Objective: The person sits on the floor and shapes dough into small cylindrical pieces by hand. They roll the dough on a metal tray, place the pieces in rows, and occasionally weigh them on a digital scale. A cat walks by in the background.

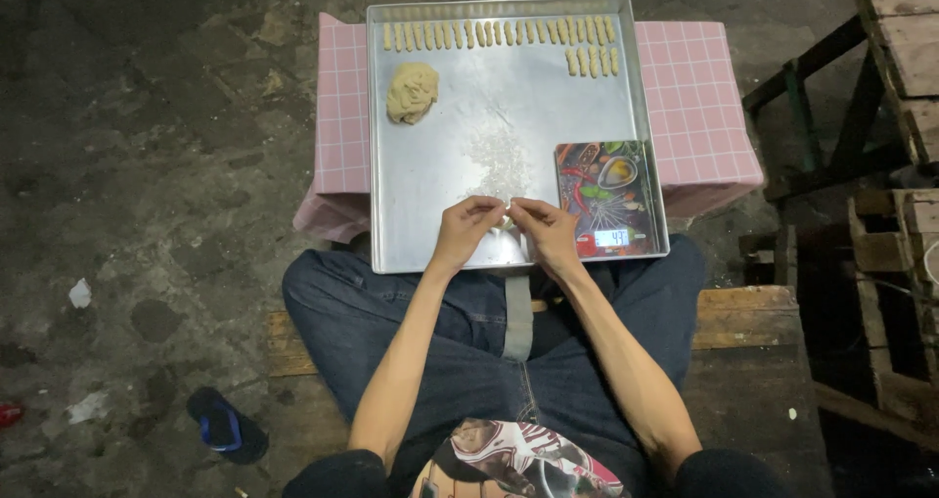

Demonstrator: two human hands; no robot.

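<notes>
A large metal tray (509, 116) rests on a small table with a pink checked cloth (694, 107). My left hand (462, 230) and my right hand (546, 232) meet at the tray's near edge, fingertips pinching a small piece of dough (507, 219) between them. A lump of beige dough (412, 92) lies at the tray's left. A row of small shaped dough sticks (499, 33) lines the far edge, with a few more below at the right (591, 61). A kitchen scale (606, 199) with a colourful top sits in the tray's near right corner.
I sit on a wooden bench (753, 337) in blue jeans, knees under the tray. Dark rough ground lies to the left, with a blue sandal (227, 426) and scraps of litter. Wooden furniture (895, 87) stands at the right.
</notes>
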